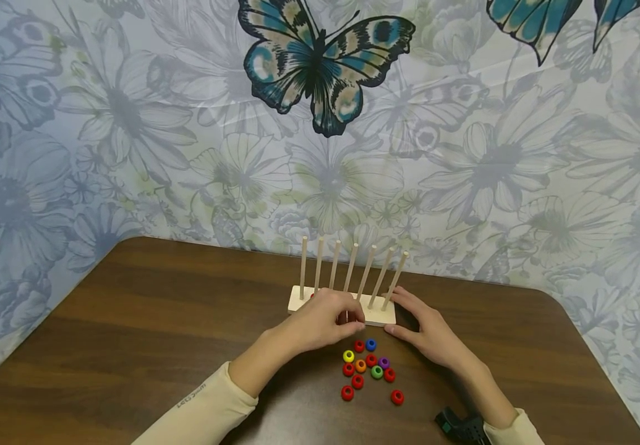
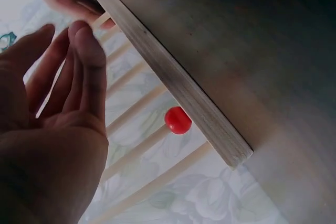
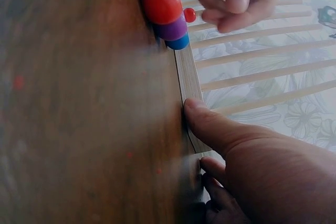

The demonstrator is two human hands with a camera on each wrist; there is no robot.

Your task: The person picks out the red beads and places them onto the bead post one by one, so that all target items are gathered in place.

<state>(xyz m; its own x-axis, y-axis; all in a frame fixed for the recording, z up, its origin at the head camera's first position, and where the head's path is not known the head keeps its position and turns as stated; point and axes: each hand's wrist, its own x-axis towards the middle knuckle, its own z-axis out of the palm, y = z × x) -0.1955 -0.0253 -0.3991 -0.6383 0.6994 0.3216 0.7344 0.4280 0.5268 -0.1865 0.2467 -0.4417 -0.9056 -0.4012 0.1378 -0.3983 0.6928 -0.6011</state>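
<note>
A pale wooden stand (image 1: 382,318) with seven upright pegs (image 1: 350,266) sits at the back of the brown table. One small red bead (image 2: 177,120) is threaded on a peg near the stand's left end. My left hand (image 1: 353,321) hovers over the middle of the stand with its fingers (image 2: 84,51) straight and together beside the pegs, holding nothing. My right hand (image 1: 397,312) pinches the stand's right end, thumb (image 3: 210,124) on the front edge and fingers behind. Several loose beads (image 1: 370,368), mostly red with blue, yellow, orange, green and purple, lie just in front of the stand.
The brown table (image 1: 147,334) has rounded corners and stands against a wall hung with flower and butterfly fabric (image 1: 325,68). A black device (image 1: 459,428) sits at my right wrist near the table's front edge.
</note>
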